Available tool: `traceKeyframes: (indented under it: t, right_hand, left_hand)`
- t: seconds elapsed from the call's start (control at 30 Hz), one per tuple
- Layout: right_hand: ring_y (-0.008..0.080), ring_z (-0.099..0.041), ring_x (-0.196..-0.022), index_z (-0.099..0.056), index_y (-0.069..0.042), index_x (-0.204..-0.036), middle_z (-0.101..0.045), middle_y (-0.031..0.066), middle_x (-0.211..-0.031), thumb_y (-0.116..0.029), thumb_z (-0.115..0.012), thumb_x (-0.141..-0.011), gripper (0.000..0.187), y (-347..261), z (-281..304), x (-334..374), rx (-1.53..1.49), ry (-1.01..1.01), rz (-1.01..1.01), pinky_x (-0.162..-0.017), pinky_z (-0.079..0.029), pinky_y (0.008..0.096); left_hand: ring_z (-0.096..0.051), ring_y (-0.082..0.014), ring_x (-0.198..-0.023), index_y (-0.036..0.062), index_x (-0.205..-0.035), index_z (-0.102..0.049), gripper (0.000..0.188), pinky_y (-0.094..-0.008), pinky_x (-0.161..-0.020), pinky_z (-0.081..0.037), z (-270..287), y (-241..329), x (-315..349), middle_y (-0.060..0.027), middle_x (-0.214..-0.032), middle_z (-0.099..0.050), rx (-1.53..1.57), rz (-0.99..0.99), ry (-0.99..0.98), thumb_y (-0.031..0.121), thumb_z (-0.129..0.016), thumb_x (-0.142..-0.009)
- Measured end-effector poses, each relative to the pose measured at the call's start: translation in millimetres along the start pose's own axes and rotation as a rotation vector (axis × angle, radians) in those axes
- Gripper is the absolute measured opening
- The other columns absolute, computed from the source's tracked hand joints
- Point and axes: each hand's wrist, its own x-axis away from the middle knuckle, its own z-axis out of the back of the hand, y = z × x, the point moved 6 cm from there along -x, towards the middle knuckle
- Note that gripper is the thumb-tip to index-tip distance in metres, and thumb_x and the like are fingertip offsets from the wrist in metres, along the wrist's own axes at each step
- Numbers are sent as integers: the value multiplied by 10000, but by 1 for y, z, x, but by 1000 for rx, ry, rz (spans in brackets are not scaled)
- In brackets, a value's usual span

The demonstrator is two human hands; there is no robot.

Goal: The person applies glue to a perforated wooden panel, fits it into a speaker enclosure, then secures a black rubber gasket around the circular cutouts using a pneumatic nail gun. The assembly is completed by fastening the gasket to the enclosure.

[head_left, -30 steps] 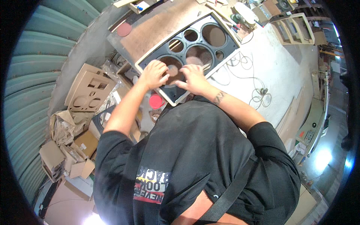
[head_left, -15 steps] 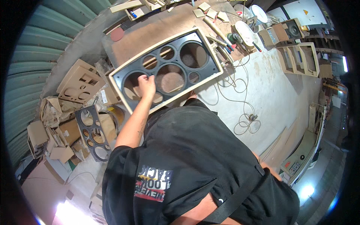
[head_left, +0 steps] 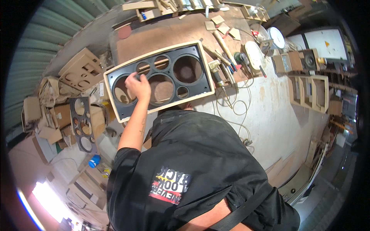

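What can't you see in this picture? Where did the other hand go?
- Right hand: not seen in the head view; the black shirt fills that side.
- Left hand's fingertips: its grip on the black panel is turned away from the camera.
- Small tools on the bench: too small to tell apart.
- Shelves: bent and dim at the rim.

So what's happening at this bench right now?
A person in a black shirt leans over a workbench and works on a black panel with round cutouts and a pale wooden edge. The left hand rests on the panel's face between two of the larger holes, fingers curled on it. The right hand is out of sight behind the body. Hand tools and a coiled cable lie to the right, and a similar black cutout panel stands among cardboard to the left.
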Motion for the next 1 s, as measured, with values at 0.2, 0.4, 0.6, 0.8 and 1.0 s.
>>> traceKeyframes:
  t: [0.2, 0.4, 0.6, 0.8, 1.0]
  right_hand:
    - [383, -730, -997, -743, 22, -958, -742, 249, -1018, -323, -659, -941, 356, 22, 16, -1, 124, -103, -107, -838, -568, 480]
    - [389, -729, -999, -738, 23, -941, -738, 252, -1007, -322, -647, -952, 358, -76, 145, -24, 570, 104, -81, -830, -571, 480]
    - [231, -676, -908, -654, -5, -1041, -691, 95, -927, -509, -665, -996, 507, -385, 163, -118, -941, -564, 601, -851, -536, 365]
    - [349, -262, -1527, -199, 64, -1583, -317, 257, -1612, -648, -808, -803, 1219, -466, 103, -179, -1514, -345, 199, -1260, -227, 457]
    - [334, -221, -1554, -237, -126, -1617, -254, 173, -1671, -646, -756, -849, 1063, -476, 99, -180, -1572, -418, 253, -1277, -121, 516]
  left_hand:
    - [-626, -409, -1086, -46, -1071, -678, 402, -497, -1053, -437, -32, 39, -15, -225, -1068, -683, 32, -18, -72, 315, -706, -898]
    - [-617, -456, -1223, -155, -1267, -627, 892, -443, -1101, -428, -78, 25, -37, -343, -1236, -668, 116, 638, -471, 649, -645, -882]
    - [-509, -302, -1372, -100, -1457, -494, 977, -448, -1140, -401, -107, 16, -52, -237, -1545, -472, 813, 1208, -239, 546, -808, -794]
    - [-599, -334, -1249, -196, -1374, -497, 985, -426, -1092, -453, -109, 6, -48, -291, -1468, -501, 289, 1035, -243, 479, -847, -748]
    - [-564, -413, -1325, -188, -1406, -380, 1086, -433, -1116, -413, -89, 32, -43, -341, -1401, -557, -16, 1007, -312, 660, -678, -798]
